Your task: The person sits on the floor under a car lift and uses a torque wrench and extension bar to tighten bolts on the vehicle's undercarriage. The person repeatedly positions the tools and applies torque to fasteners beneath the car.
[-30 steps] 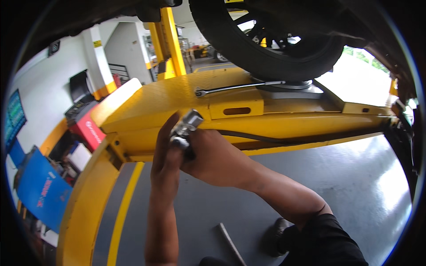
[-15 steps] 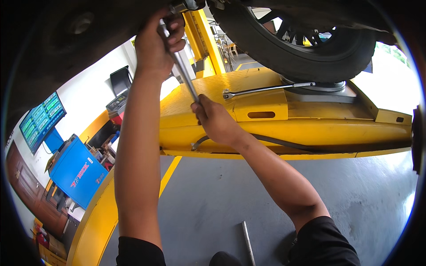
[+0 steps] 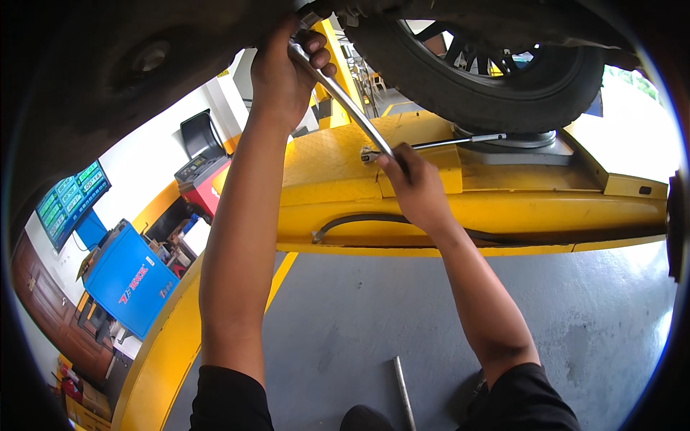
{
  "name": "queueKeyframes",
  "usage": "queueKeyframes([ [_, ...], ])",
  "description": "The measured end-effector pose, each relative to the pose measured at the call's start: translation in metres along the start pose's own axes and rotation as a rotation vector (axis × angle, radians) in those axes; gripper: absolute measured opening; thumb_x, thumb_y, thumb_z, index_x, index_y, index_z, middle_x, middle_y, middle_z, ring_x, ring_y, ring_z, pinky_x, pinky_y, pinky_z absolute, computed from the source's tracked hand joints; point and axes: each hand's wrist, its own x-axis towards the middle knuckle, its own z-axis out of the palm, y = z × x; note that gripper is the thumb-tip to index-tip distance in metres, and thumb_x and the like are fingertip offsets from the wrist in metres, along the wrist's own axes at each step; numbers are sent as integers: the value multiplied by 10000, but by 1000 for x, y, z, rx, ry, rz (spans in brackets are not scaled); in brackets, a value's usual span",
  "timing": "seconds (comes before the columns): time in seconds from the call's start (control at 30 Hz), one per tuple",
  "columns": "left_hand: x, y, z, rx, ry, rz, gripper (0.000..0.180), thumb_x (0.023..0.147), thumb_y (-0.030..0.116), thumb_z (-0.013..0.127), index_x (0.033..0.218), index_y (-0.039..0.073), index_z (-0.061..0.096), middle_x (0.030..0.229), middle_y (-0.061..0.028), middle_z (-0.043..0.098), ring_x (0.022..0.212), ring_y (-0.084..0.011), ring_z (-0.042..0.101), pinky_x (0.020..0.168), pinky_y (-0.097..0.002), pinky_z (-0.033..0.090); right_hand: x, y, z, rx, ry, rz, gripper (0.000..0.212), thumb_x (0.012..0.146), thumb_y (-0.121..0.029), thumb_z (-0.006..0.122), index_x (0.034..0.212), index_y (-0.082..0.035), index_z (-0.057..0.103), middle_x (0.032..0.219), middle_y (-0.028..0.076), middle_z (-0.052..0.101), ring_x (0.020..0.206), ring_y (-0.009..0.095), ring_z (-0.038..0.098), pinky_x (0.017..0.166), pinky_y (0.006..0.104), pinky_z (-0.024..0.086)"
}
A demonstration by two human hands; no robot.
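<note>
A long chrome ratchet wrench (image 3: 348,108) slants down to the right from the car's dark underside. My left hand (image 3: 284,79) is closed about its upper head end, close against the underbody; what the head fits onto is hidden there. Around the wrench's lower end my right hand (image 3: 417,183) is wrapped, in front of the yellow lift platform (image 3: 323,190). Behind that hand, a second chrome bar with a swivel head (image 3: 460,141) lies on the platform, reaching toward the tyre (image 3: 489,93).
The wheel rests on a round metal turntable (image 3: 521,140). A dark hose (image 3: 359,218) runs along the platform's side. On the grey floor lies a metal pipe (image 3: 404,395). A blue cabinet (image 3: 131,280) and a screen (image 3: 72,197) stand at left.
The wrench's lower end has swung to the right with my right hand. My left hand has shifted slightly right and down, still around the wrench's head end.
</note>
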Motion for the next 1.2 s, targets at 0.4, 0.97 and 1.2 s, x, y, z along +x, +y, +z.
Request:
queueKeyframes([
  [0.4, 6, 3, 0, 1, 50, 14, 280, 1030, 415, 598, 1002, 136, 601, 702, 33, 487, 546, -94, 471, 537, -279, 406, -49, -16, -4, 231, -268, 385, 385, 967, -381, 711, 949, 2, 670, 689, 22, 539, 625, 136, 462, 615, 307, 399],
  [0.97, 52, 24, -47, -310, -592, -458, 208, 1049, 243, 565, 1091, 39, 568, 758, -14, 461, 666, -74, 488, 671, -268, 450, -143, -160, 34, 925, -286, 748, 263, 1044, -244, 624, 1169, -13, 639, 865, 59, 602, 720, 147, 594, 662, 262, 505],
  [1.2, 51, 26, -38, -709, -664, -628, 340, 1023, 160, 583, 1218, -116, 545, 843, -72, 504, 706, -136, 522, 693, -288, 461, -152, -272, 73, 1093, -258, 190, 392, 1049, -172, 530, 1325, 76, 403, 1071, 265, 615, 989, 380, 647, 893, 404, 507],
])
